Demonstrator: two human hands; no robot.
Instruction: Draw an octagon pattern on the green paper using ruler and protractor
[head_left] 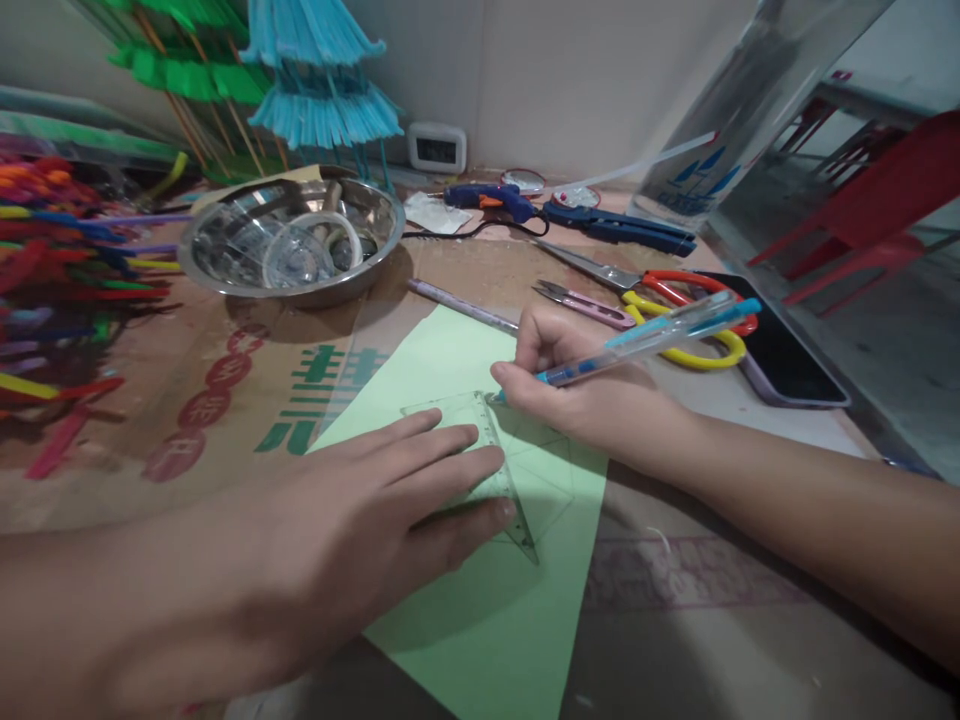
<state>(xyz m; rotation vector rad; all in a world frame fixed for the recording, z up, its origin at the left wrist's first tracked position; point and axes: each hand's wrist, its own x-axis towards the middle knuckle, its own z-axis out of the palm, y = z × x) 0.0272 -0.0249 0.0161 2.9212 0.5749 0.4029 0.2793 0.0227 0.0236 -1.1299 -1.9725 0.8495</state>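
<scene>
A sheet of pale green paper (487,640) lies slantwise on the cardboard, with faint pencil-thin lines drawn on it. My left hand (390,500) rests with fingers spread on a clear set square (510,490), pressing it against the paper. In my right hand (577,375) is a clear and blue pen (637,340), its tip at the upper end of the set square's marked edge. Part of the set square is hidden under my left fingers. Just beyond my right hand lies a patterned pencil (461,305).
A metal bowl (292,240) stands behind. Pipe cleaners (60,300) heap at left. Scissors (637,280), small snips (585,303), a phone (795,350), a glue gun (491,200) and dark blue pliers-like tool (619,227) lie at back right. A small clock (436,148) stands by the wall.
</scene>
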